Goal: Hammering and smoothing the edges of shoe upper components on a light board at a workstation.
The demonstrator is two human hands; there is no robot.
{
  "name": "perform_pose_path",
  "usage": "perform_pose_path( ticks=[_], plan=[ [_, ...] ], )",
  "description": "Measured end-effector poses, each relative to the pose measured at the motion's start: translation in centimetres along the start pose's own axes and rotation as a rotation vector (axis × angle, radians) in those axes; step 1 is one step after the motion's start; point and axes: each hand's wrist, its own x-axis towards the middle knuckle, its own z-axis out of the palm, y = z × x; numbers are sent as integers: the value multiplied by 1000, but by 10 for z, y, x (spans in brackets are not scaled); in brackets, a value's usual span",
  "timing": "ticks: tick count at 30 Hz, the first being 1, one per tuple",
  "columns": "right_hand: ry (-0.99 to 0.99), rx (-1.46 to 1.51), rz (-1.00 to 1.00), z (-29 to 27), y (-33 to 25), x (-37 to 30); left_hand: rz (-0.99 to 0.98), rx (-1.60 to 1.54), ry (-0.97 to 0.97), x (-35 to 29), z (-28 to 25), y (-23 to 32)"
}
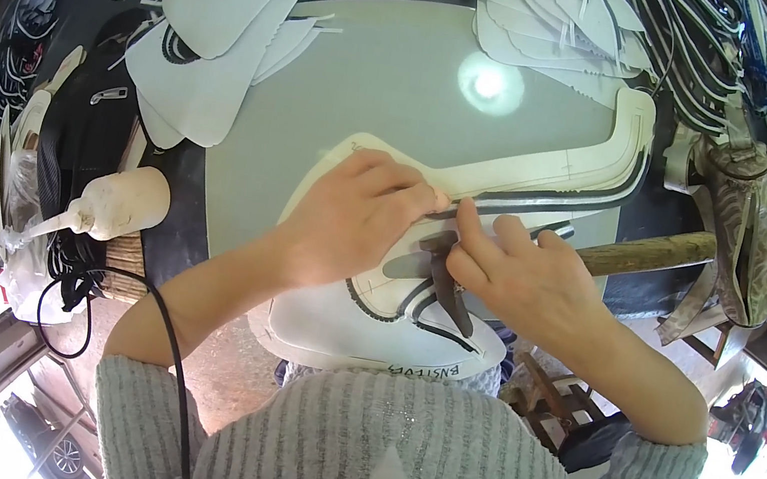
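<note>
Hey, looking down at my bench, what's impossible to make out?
In the head view:
Round brown wooden handle: any join with the curved dark metal piece, covered by the right hand.
Left hand: its palm, hidden by its own back.
Stacked flat white sheets: some ends, cut off by the top edge.

From the lower left, the bare left forearm [204,296] slants up to the palm-down left hand [360,210], fingers bent, mid-frame. From the lower right, the bare right forearm [649,380] meets the curled right hand [538,284], just beside it.
</note>
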Motion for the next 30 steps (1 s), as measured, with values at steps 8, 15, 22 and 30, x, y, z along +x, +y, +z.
perform_pose_path(
  ticks=[8, 15, 22, 30],
  plan=[
    [-44, 496, 122, -14, 29, -1, 212, 148, -31, 4, -7, 2],
    [27, 737, 501, -18, 38, 17, 247, 167, -36, 5, -6, 3],
    [-125, 584, 460, -19, 20, 22, 288, 209, -9, 5, -7, 3],
    [-121, 482, 464, -17, 7, 12, -7, 106, -98, 3, -6, 6]
  ],
)
